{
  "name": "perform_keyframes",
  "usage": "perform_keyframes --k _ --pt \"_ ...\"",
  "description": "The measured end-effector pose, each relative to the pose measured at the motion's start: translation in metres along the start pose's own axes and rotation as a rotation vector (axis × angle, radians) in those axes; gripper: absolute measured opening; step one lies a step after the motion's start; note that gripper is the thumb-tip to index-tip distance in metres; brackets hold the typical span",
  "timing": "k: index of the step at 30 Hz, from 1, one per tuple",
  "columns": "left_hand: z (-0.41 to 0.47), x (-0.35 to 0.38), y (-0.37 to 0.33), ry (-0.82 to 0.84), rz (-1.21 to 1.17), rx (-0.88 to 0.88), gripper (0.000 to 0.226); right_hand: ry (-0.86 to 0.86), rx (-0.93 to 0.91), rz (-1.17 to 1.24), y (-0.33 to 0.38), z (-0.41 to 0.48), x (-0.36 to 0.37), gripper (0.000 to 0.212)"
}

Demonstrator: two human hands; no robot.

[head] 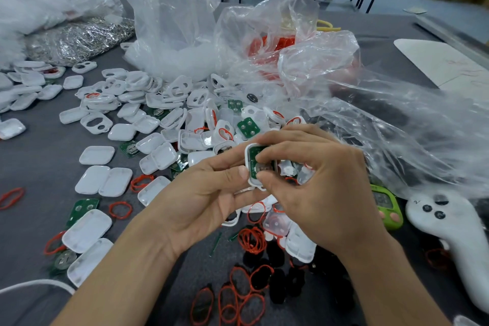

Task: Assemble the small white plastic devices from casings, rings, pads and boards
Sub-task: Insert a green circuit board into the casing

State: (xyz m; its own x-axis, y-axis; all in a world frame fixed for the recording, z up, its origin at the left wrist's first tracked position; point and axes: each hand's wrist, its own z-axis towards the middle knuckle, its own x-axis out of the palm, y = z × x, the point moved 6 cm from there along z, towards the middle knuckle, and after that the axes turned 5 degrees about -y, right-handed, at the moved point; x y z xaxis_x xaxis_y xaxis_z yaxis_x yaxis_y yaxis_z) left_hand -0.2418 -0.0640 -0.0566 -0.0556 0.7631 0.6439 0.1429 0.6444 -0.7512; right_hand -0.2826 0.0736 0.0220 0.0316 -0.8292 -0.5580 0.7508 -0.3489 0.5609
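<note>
While the grey table (34,167) fills most of the view, crumpled clear bags (172,21) rise across its far half, one of them over something red and another, at far left, full of small shiny metal parts (79,40). A flat white sheet (436,61) lies at the far right edge. In front of the bags a loose pile of white casings (148,103) spreads from the left side to the middle, some halves solid, some with oval cut-outs, with more halves scattered singly toward the near left. A white controller (449,225) with dark buttons lies at the near right, and a green timer (386,206) sits just beside it, partly behind the right wrist. Both hands meet above the middle of the table. The left hand (201,201) grips one casing (250,164) from the left, thumb on its edge and fingers curled beneath it. The right hand (325,188) comes in from the right and pinches the green board (255,152) seated in that casing, forefinger at the top and thumb at the lower end. Another green board (248,127) lies face up in the pile just beyond the hands. Thin red rings (251,239) lie under and in front of the hands, mixed with black pads (277,291) on the near part of the table, and a few more rings lie apart at the left.
</note>
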Motion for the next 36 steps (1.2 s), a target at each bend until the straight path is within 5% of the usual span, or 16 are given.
perform_keyframes --k 5,10,14,20,36 --pt "-0.001 0.002 -0.001 -0.015 -0.019 -0.012 0.045 0.024 0.104 0.135 -0.007 0.0 0.002 0.021" --pt "-0.002 0.004 -0.005 0.01 -0.067 -0.029 0.068 -0.1 0.497 0.53 -0.035 0.0 -0.001 0.02" --pt "-0.002 0.003 -0.004 0.007 -0.053 -0.035 0.065 0.007 0.792 0.737 -0.047 -0.006 0.015 0.014" --pt "-0.001 0.001 -0.003 -0.027 -0.009 -0.031 0.05 0.19 0.746 0.745 -0.037 -0.01 0.029 0.025" --pt "0.0 -0.005 -0.001 -0.315 0.252 0.112 0.03 0.045 0.763 0.535 -0.037 -0.018 0.039 0.023"
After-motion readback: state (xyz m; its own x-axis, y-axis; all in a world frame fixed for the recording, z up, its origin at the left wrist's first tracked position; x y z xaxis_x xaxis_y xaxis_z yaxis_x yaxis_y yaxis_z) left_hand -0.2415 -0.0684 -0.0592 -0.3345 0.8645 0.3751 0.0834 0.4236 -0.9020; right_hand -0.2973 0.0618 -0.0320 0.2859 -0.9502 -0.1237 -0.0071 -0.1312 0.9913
